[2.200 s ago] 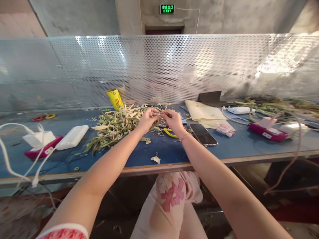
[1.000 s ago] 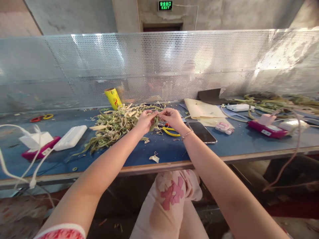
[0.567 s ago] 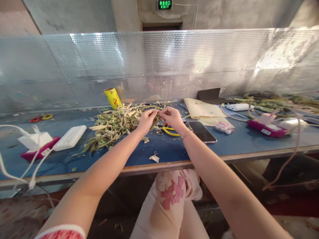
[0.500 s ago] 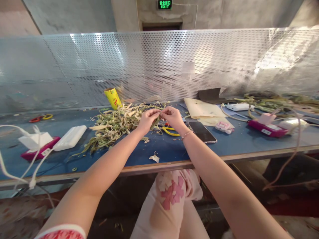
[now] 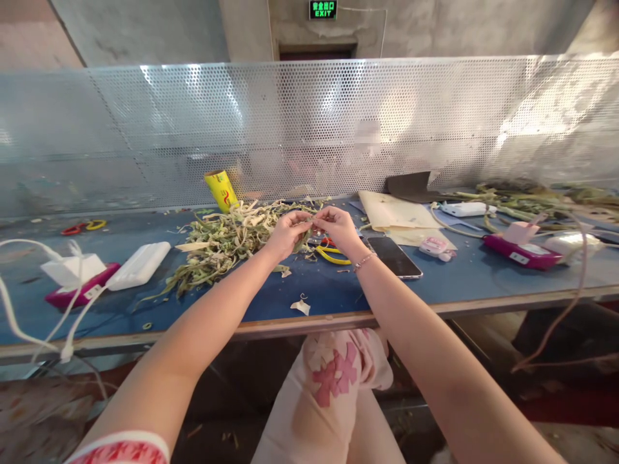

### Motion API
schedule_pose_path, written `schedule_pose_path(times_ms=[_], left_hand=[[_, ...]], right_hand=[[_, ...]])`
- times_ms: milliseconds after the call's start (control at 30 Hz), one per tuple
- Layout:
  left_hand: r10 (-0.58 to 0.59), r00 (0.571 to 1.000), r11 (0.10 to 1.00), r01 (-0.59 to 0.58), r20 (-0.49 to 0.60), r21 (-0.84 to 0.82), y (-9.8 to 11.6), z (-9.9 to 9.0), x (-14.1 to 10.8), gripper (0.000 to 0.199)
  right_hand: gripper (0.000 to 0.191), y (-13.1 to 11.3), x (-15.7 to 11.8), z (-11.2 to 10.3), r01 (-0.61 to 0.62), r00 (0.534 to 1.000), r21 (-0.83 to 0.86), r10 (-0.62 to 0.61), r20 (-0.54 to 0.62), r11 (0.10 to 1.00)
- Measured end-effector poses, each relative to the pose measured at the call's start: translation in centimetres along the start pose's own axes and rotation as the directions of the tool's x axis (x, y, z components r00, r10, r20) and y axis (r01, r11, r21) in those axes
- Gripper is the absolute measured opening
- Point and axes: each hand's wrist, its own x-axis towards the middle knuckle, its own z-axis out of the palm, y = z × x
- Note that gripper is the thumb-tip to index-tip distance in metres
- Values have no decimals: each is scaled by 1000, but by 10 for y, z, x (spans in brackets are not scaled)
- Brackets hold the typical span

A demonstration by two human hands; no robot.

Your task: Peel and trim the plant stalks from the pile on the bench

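My left hand (image 5: 289, 233) and my right hand (image 5: 336, 225) meet fingertip to fingertip above the blue table (image 5: 271, 299). Both are closed in a pinch, and whatever lies between the fingertips is too small to make out. A heap of dried, curled plant strips (image 5: 217, 241) spreads just left of and behind my left hand. Under my right hand lie scissors with yellow handles (image 5: 333, 256), partly hidden. A black phone (image 5: 394, 256) rests to the right of my right wrist. One pale scrap (image 5: 300, 306) sits near the front edge.
A yellow tube (image 5: 221, 191) leans behind the heap. At left are red-and-yellow scissors (image 5: 83, 227), a white power bank (image 5: 138, 265) and cables. Right are brown paper (image 5: 396, 211), a pink case (image 5: 436, 247), a magenta power strip (image 5: 522, 251) and plant stems (image 5: 512, 196). A perforated panel (image 5: 300, 129) stands behind.
The whole view has shifted very slightly, so things on the table appear a little further right. Both hands keep nearly the same pinched pose.
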Motion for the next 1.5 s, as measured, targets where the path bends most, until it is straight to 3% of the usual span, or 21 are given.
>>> schedule_pose_path(times_ms=[200,467,633,867,1067,1333,1500], left_hand=[[-15,998,1000,15,-58,-2,2,4,-2,19],[117,989,968,-93,-95,231,2,2,-1,15],[39,997,987,-28,-67,156,4,1,-1,14],[-73,992,995,66,-100,-79,4,5,-2,11],[-47,989,998,42,-139,-37,-1,3,2,11],[18,993,989,0,-116,147,-2,1,2,8],[-33,987,997,44,-157,70,0,5,1,8]], right_hand=[[27,-1,0,-1,-7,1000,6,7,-30,1000],[20,0,1,-1,-6,1000,-6,6,-15,1000],[16,2,2,1,23,1000,-70,-24,-20,997],[15,0,0,3,29,999,-101,-31,-10,994],[17,-3,0,1,58,998,-97,-56,21,994],[14,-4,0,0,30,1000,-168,-31,-4,985],[15,-1,1,-1,50,998,-229,-54,-11,972]])
